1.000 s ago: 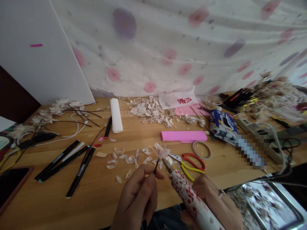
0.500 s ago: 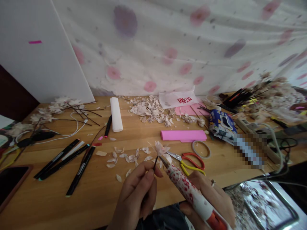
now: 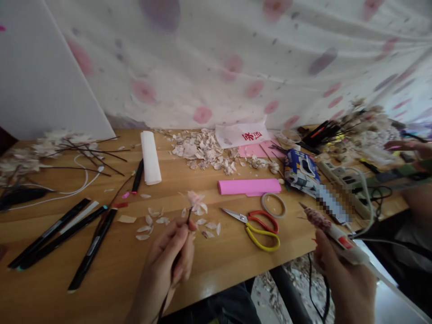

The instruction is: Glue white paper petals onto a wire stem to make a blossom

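My left hand (image 3: 173, 252) pinches the dark stem (image 3: 175, 261) of a small artificial flower. Its pale pink blossom (image 3: 196, 201) stands upright above the fingertips. My right hand (image 3: 347, 274), off to the right past the table edge, is wrapped round a pen-shaped hot glue gun (image 3: 337, 234) with a red-speckled front. The gun's pointed tip aims up and left, well apart from the flower. Loose pale petals (image 3: 148, 222) lie on the wood around the blossom. Between the hands rest scissors (image 3: 261, 225) with red and yellow handles.
A heap of petals (image 3: 202, 148) lies at the back, near a pink paper roll (image 3: 249, 186) and a tape ring (image 3: 283, 211). Black markers (image 3: 94, 247) lie left. A wipes packet (image 3: 300, 168) and a power strip (image 3: 337, 180) stand right, near another person's arm (image 3: 411, 168).
The glue gun has moved from beside the blossom out to the right with my right hand. My left hand still holds the flower. The view has shifted, and another person's arm shows more.
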The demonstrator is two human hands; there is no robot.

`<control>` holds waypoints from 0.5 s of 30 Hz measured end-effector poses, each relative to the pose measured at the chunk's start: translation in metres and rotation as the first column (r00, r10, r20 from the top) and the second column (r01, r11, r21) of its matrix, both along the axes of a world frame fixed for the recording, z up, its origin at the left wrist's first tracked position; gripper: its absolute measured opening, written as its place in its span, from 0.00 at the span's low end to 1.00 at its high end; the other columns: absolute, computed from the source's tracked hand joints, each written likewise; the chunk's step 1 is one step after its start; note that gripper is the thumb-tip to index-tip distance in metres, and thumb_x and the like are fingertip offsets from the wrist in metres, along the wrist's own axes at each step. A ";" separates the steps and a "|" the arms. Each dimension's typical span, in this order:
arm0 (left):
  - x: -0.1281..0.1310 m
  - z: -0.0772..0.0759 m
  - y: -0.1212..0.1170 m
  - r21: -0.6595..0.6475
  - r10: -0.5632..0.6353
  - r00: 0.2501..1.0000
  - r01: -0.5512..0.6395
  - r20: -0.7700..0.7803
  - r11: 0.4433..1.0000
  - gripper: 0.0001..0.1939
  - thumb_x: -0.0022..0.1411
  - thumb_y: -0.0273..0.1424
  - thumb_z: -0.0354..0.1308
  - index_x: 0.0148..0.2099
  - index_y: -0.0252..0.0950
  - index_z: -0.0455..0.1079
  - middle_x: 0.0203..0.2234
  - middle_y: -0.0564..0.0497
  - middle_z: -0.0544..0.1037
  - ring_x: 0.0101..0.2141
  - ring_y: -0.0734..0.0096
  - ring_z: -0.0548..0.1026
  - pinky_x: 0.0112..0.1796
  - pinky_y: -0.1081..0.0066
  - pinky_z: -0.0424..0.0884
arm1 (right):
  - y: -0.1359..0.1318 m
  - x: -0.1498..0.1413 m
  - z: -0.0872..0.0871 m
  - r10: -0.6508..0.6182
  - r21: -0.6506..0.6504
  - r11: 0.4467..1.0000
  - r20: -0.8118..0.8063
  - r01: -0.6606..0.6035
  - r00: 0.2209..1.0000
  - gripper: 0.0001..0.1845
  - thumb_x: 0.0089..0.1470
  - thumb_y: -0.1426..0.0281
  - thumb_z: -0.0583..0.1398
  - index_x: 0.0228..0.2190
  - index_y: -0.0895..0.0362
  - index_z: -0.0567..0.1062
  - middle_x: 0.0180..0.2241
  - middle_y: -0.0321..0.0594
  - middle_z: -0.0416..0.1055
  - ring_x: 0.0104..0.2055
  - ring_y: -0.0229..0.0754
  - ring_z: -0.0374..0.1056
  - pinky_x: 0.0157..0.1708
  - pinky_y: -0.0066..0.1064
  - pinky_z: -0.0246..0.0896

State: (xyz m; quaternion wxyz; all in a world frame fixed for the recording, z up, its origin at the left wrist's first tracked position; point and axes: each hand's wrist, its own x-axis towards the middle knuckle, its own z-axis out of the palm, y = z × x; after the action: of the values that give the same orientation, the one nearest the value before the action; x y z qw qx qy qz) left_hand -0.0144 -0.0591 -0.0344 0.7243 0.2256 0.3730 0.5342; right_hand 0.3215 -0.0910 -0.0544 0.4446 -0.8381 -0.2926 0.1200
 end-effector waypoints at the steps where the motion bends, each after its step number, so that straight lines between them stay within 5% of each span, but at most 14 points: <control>1: -0.003 -0.001 0.001 -0.027 0.009 1.000 -0.009 -0.016 1.000 0.15 0.63 0.44 0.68 0.36 0.37 0.76 0.09 0.66 0.56 0.13 0.83 0.41 0.13 0.83 0.50 | 0.000 0.012 -0.003 -0.049 -0.023 0.999 -0.044 0.048 0.998 0.26 0.40 0.48 0.70 0.31 0.56 0.76 0.19 0.36 0.73 0.21 0.45 0.70 0.18 0.33 0.66; 8: -0.031 -0.016 -0.003 -0.043 0.177 0.979 -0.182 -0.100 0.982 0.10 0.67 0.39 0.64 0.37 0.37 0.76 0.09 0.65 0.56 0.14 0.83 0.41 0.14 0.84 0.51 | 0.024 0.053 -0.026 -0.028 -0.119 0.993 -0.074 0.019 0.997 0.27 0.38 0.50 0.68 0.33 0.59 0.78 0.24 0.43 0.78 0.25 0.46 0.73 0.24 0.35 0.70; 15: -0.052 -0.011 -0.012 -0.050 0.268 0.941 -0.284 -0.206 0.958 0.09 0.65 0.38 0.66 0.38 0.38 0.76 0.10 0.64 0.59 0.13 0.82 0.47 0.15 0.83 0.52 | 0.056 0.072 -0.040 0.078 -0.208 0.975 0.005 -0.075 0.997 0.23 0.42 0.50 0.63 0.29 0.58 0.77 0.26 0.47 0.79 0.29 0.50 0.75 0.27 0.38 0.68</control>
State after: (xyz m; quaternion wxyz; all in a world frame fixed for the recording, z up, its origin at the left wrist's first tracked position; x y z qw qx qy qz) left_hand -0.0660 -0.0709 -0.0453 0.6102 0.1940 0.4916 0.5901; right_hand 0.3935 -0.0355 -0.0941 0.3477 -0.8689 -0.3132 0.1615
